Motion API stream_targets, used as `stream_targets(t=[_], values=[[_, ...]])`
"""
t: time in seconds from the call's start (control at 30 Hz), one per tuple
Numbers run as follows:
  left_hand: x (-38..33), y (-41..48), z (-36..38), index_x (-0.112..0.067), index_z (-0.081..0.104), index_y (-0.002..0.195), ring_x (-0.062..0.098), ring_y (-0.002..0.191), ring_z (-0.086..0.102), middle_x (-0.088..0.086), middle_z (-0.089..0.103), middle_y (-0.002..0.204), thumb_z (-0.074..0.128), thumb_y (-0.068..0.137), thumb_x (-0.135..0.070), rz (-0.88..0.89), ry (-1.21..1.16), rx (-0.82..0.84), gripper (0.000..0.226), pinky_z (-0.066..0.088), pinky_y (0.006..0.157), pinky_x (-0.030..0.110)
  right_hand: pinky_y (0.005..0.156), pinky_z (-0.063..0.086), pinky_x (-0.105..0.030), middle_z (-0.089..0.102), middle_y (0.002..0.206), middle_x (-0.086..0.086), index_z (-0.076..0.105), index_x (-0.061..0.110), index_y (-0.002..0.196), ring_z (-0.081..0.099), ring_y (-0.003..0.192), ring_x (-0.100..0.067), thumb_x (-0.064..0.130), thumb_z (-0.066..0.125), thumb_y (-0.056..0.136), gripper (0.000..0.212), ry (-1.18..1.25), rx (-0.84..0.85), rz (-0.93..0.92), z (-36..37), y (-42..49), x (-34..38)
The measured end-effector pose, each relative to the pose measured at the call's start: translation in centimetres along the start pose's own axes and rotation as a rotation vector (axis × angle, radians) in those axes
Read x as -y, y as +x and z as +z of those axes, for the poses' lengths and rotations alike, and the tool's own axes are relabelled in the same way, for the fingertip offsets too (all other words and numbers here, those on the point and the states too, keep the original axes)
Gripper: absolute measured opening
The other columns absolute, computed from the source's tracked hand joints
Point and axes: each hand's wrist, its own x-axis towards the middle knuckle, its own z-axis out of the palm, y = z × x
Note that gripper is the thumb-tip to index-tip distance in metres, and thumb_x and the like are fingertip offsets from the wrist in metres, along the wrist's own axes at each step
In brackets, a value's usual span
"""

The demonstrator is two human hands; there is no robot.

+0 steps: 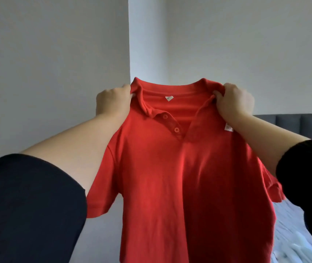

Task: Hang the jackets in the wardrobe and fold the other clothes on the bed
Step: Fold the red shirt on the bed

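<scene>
A red polo shirt (185, 177) hangs in the air in front of me, front side toward me, collar up, with two red buttons on its open placket. My left hand (112, 102) pinches the shirt's left shoulder beside the collar. My right hand (234, 100) grips the right shoulder at the collar. Both short sleeves droop at the sides. A small white tag shows inside the neck, another near my right wrist. The shirt's hem runs out of the frame at the bottom.
A bed with light blue bedding (291, 234) lies at the lower right, behind the shirt. Its grey padded headboard (291, 124) stands against the white wall (227, 35). A wall corner (129, 44) juts out at centre left.
</scene>
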Motion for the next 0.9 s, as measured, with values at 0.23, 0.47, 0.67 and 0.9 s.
stream_targets(t=[0.23, 0.47, 0.67, 0.9], values=[[-5.5, -3.4, 9.8, -0.013, 0.064, 0.109, 0.032, 0.101, 0.058, 0.010, 0.059, 0.107, 0.055, 0.091, -0.019, 0.242, 0.195, 0.341, 0.021, 0.035, 0.067, 0.034, 0.061, 0.038, -0.029, 0.056, 0.070, -0.010, 0.060, 0.003, 0.075, 0.057, 0.077, -0.030, 0.026, 0.063, 0.085, 0.025, -0.002, 0.596, 0.100, 7.8, -2.2, -5.3], [-12.1, -13.6, 26.1, -0.011, 0.061, 0.096, 0.031, 0.105, 0.061, 0.011, 0.064, 0.109, 0.050, 0.081, -0.009, -0.082, -0.098, 1.008, 0.019, 0.042, 0.075, 0.029, 0.048, 0.040, -0.024, 0.048, 0.033, 0.000, 0.048, 0.007, 0.054, 0.051, 0.045, -0.020, 0.021, 0.063, 0.083, 0.035, -0.146, 0.925, 0.394, 21.3, -10.5, -14.2], [-16.0, -16.1, 37.2, -0.012, 0.042, 0.138, 0.033, 0.119, 0.053, 0.015, 0.055, 0.132, 0.049, 0.090, -0.014, -0.471, -0.666, 0.894, 0.048, 0.042, 0.097, 0.035, 0.087, 0.043, -0.027, 0.062, 0.117, -0.014, 0.059, 0.006, 0.120, 0.055, 0.116, -0.029, 0.020, 0.059, 0.087, 0.036, 0.170, 0.523, 0.481, 31.0, -12.4, -18.4], [-20.1, -31.3, 40.6, -0.028, -0.013, 0.151, 0.027, 0.147, 0.007, 0.009, -0.004, 0.160, 0.052, 0.089, -0.016, -0.116, -0.551, 1.358, 0.090, 0.020, 0.116, 0.047, 0.112, 0.027, -0.046, 0.002, 0.159, -0.012, 0.009, 0.012, 0.151, 0.029, 0.139, -0.033, 0.026, 0.051, 0.093, 0.073, -0.074, 0.955, 0.483, 35.0, -28.0, -24.6]])
